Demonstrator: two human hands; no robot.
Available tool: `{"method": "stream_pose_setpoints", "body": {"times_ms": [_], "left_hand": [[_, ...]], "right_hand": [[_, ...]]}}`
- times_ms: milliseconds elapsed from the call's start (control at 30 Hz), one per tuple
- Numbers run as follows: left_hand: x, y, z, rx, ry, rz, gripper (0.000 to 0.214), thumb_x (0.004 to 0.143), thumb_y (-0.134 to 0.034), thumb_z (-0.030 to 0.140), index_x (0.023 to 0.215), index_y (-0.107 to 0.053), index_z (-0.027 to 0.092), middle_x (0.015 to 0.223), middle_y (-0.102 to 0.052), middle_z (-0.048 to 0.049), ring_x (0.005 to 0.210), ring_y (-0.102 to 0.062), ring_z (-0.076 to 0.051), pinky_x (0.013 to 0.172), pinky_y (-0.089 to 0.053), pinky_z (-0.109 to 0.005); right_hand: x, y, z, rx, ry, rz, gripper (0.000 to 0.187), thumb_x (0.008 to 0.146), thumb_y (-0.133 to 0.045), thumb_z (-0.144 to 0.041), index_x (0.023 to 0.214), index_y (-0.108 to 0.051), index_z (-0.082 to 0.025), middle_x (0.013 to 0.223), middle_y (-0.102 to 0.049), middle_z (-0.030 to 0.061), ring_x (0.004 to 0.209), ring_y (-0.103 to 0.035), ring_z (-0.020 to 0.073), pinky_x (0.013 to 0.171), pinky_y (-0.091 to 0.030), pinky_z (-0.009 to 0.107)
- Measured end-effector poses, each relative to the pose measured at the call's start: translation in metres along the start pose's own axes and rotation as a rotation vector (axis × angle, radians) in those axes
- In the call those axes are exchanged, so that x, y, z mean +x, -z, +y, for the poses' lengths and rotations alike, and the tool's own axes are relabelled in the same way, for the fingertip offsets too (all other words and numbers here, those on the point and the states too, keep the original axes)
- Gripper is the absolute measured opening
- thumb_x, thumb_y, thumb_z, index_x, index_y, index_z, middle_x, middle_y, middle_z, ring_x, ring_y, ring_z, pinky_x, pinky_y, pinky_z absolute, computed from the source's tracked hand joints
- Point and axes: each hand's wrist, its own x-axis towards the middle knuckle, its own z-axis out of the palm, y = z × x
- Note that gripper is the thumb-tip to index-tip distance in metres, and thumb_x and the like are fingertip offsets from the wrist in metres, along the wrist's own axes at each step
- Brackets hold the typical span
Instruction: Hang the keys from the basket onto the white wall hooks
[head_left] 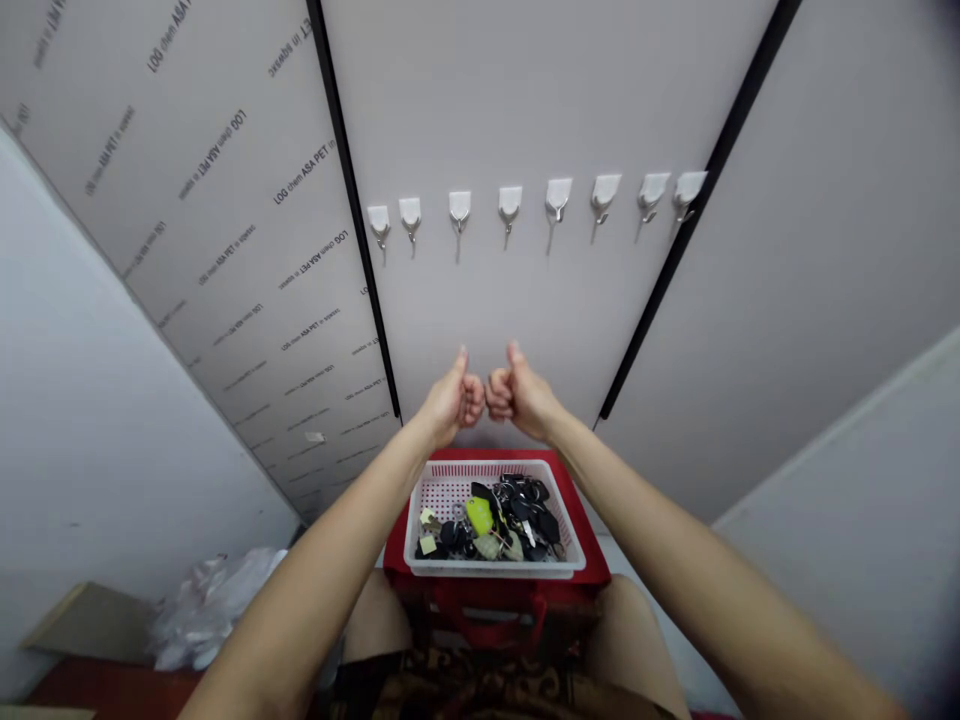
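Note:
My left hand and my right hand are raised side by side, fingers curled into fists and thumbs pointing up. Neither holds anything. Below them a white plastic basket with a perforated bottom rests on a red bag. Keys with black heads lie heaped in the basket, mostly to the right, among them a yellow-green key cover or tag. Above my hands, a row of several white adhesive hooks with metal prongs is fixed to the pale panel; nothing hangs on them.
Two black strips border the middle panel. Printed film covers the panel at the left. A crumpled clear plastic bag and a cardboard piece lie at lower left. White walls stand close on both sides.

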Motion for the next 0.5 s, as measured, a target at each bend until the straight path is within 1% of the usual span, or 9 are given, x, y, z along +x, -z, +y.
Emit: {"method": "stream_pose_setpoints", "body": {"times_ms": [67,133,200,267,300,367,433,500], "left_hand": [[-0.010,0.009,-0.033,0.224,0.053,0.065,0.046,0.064,-0.023,0.055,0.046,-0.037,0.015,0.037,-0.037,0.0037,0.032,-0.032,-0.004,0.035,-0.022,-0.017],[-0.022,0.017,-0.069,0.552,0.063,0.090,0.031,0.062,-0.039,0.042,0.051,-0.044,0.013,0.043,-0.042,0.0026,0.039,-0.038,-0.006,0.039,-0.027,-0.018],[-0.033,0.022,-0.100,0.841,0.057,0.058,0.018,0.058,-0.046,0.030,0.063,-0.051,0.014,0.055,-0.050,0.0001,0.051,-0.044,-0.009,0.047,-0.032,-0.020],[-0.040,0.024,-0.121,1.032,0.041,0.021,0.025,0.057,-0.047,0.026,0.079,-0.052,0.015,0.072,-0.054,-0.0033,0.065,-0.047,-0.013,0.058,-0.034,-0.022],[-0.042,0.024,-0.127,1.090,0.036,0.004,0.030,0.057,-0.047,0.025,0.085,-0.051,0.016,0.079,-0.054,-0.0048,0.072,-0.047,-0.015,0.062,-0.034,-0.024],[-0.042,0.024,-0.132,1.162,0.046,-0.033,0.036,0.056,-0.047,0.023,0.091,-0.049,0.016,0.088,-0.052,-0.0072,0.080,-0.046,-0.017,0.068,-0.034,-0.025],[-0.039,0.023,-0.130,1.189,0.105,-0.083,0.039,0.055,-0.048,0.022,0.093,-0.049,0.014,0.088,-0.051,-0.0084,0.079,-0.046,-0.018,0.068,-0.035,-0.025],[-0.035,0.021,-0.127,1.197,0.171,-0.112,0.042,0.053,-0.049,0.022,0.093,-0.049,0.014,0.088,-0.050,-0.0086,0.076,-0.047,-0.018,0.066,-0.036,-0.025]], "right_hand": [[-0.011,-0.003,0.030,-0.225,-0.035,-0.053,0.050,0.065,-0.020,-0.058,0.040,-0.031,-0.016,0.034,-0.030,-0.0055,0.032,-0.027,0.0048,0.037,-0.025,0.020],[-0.026,-0.004,0.061,-0.517,-0.082,-0.152,0.042,0.063,-0.035,-0.051,0.042,-0.038,-0.015,0.037,-0.034,-0.0047,0.036,-0.031,0.0052,0.039,-0.025,0.019],[-0.041,-0.003,0.085,-0.770,-0.104,-0.201,0.032,0.062,-0.042,-0.042,0.047,-0.045,-0.014,0.041,-0.039,-0.0036,0.040,-0.034,0.0061,0.041,-0.025,0.019],[-0.052,-0.002,0.100,-0.960,-0.071,-0.172,0.022,0.062,-0.044,-0.034,0.056,-0.052,-0.015,0.051,-0.047,-0.0011,0.047,-0.040,0.0081,0.045,-0.028,0.020],[-0.055,-0.002,0.103,-1.036,-0.049,-0.146,0.019,0.061,-0.045,-0.032,0.062,-0.055,-0.016,0.058,-0.051,0.0006,0.052,-0.043,0.0095,0.049,-0.030,0.021],[-0.058,0.000,0.106,-1.157,-0.045,-0.111,0.021,0.059,-0.047,-0.031,0.072,-0.057,-0.018,0.069,-0.054,0.0035,0.061,-0.046,0.0124,0.054,-0.032,0.022],[-0.059,0.001,0.105,-1.230,-0.094,-0.110,0.025,0.059,-0.047,-0.032,0.077,-0.057,-0.019,0.075,-0.055,0.0048,0.066,-0.048,0.0148,0.056,-0.032,0.023],[-0.059,0.001,0.104,-1.276,-0.156,-0.109,0.026,0.059,-0.045,-0.034,0.078,-0.057,-0.021,0.076,-0.056,0.0047,0.069,-0.049,0.0164,0.056,-0.033,0.024]]}}
